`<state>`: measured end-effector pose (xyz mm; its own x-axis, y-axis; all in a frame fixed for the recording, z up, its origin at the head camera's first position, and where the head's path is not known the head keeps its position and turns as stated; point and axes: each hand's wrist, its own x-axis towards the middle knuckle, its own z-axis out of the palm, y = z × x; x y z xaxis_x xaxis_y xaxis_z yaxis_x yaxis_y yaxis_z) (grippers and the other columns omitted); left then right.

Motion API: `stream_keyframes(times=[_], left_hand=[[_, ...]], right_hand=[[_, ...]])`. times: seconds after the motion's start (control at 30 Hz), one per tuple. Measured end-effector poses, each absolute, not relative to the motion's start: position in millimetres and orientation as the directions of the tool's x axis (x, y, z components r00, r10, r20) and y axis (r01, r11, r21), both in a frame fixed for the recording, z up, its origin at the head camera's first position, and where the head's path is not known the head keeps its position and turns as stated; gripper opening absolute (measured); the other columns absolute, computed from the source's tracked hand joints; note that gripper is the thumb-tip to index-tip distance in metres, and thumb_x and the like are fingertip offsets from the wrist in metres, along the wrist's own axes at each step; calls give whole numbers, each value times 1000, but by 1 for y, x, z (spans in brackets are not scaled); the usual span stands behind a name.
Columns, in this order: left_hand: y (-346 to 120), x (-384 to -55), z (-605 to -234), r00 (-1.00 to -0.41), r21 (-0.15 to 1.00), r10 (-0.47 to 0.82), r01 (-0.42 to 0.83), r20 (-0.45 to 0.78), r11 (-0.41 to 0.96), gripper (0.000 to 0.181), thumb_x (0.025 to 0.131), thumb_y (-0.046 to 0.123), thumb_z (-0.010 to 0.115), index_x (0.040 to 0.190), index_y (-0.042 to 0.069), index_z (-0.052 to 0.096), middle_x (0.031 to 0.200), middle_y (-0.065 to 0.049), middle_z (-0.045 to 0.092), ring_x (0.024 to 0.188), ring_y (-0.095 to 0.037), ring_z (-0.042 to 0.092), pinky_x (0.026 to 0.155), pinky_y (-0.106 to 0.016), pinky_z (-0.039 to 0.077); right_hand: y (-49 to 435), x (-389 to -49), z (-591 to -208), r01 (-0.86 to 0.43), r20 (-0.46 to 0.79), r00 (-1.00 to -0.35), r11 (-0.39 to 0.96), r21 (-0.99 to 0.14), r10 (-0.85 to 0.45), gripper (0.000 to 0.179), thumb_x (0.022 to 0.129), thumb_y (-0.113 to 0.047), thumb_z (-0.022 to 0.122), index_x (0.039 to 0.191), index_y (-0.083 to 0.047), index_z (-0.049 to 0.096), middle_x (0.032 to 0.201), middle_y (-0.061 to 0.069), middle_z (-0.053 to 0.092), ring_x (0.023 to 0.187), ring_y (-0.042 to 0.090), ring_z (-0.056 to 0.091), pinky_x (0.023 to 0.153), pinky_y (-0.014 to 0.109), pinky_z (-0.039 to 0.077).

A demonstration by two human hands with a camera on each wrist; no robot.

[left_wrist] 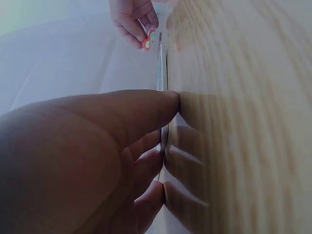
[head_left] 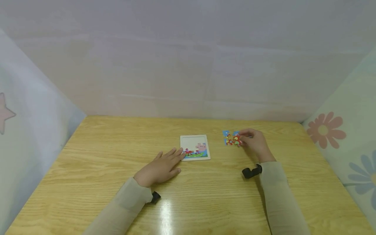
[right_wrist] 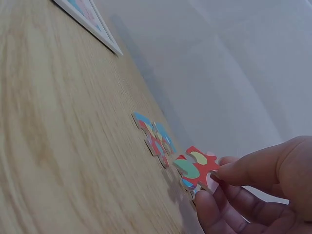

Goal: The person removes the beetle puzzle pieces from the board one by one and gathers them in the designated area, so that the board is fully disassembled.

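A red puzzle piece [right_wrist: 200, 165] with green and yellow patches is pinched between the thumb and fingers of my right hand [head_left: 255, 143]. It is held just above several loose puzzle pieces [right_wrist: 153, 136] on the table, blue, red and yellow. My left hand [head_left: 161, 166] lies flat with its fingers spread, fingertips at the lower left corner of the white puzzle frame [head_left: 194, 135]. Inside that frame, pieces with a pink pig face [head_left: 201, 147] and green grass fill the bottom and right side. In the left wrist view, the left thumb [left_wrist: 146, 112] touches the tabletop.
The wooden table [head_left: 97, 169] runs back to a pale cloth wall [head_left: 164, 65]. Cloth sides with a star [head_left: 5, 113] on the left and flowers [head_left: 323, 130] on the right enclose it. A black wrist camera [head_left: 249, 173] sits on the right wrist.
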<state>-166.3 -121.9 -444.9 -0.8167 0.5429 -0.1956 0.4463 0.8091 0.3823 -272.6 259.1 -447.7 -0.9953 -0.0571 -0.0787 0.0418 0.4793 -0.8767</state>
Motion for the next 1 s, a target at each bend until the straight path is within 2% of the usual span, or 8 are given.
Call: stream_keyframes(times=[0.23, 0.43, 0.67, 1.0], left_hand=[[-122, -166, -444, -816, 394, 543, 441, -197, 806, 60, 108, 34, 49, 161, 13, 31, 169, -5, 16, 155, -30, 12, 119, -66, 10], [-122, -165, -443, -815, 398, 545, 442, -196, 804, 60, 108, 35, 49, 161, 12, 31, 169, -5, 17, 155, -31, 13, 119, -67, 10], [-121, -165, -442, -815, 404, 543, 435, -201, 804, 60, 108, 34, 49, 161, 12, 31, 169, -5, 17, 155, -30, 13, 119, -67, 10], [-122, -166, -445, -816, 387, 543, 443, -199, 808, 60, 108, 36, 48, 161, 14, 30, 169, -4, 15, 155, -29, 12, 120, -66, 10]], right_hand=[[264, -273, -449, 68, -99, -994, 499, -864, -37, 26, 102, -8, 61, 124, 4, 66, 120, 22, 65, 91, 18, 67, 78, 22, 57], [265, -272, -450, 74, -107, -993, 487, -870, -41, 24, 101, -5, 61, 122, 7, 65, 119, 25, 65, 88, 16, 68, 76, 22, 58], [264, -272, -452, 28, -76, -995, 583, -812, -57, 21, 100, -4, 62, 116, 8, 68, 116, 26, 67, 84, 16, 68, 71, 22, 57], [264, -274, -453, -9, -61, -995, 695, -719, -76, 19, 100, -5, 61, 114, 3, 71, 109, 21, 70, 87, 25, 69, 75, 33, 56]])
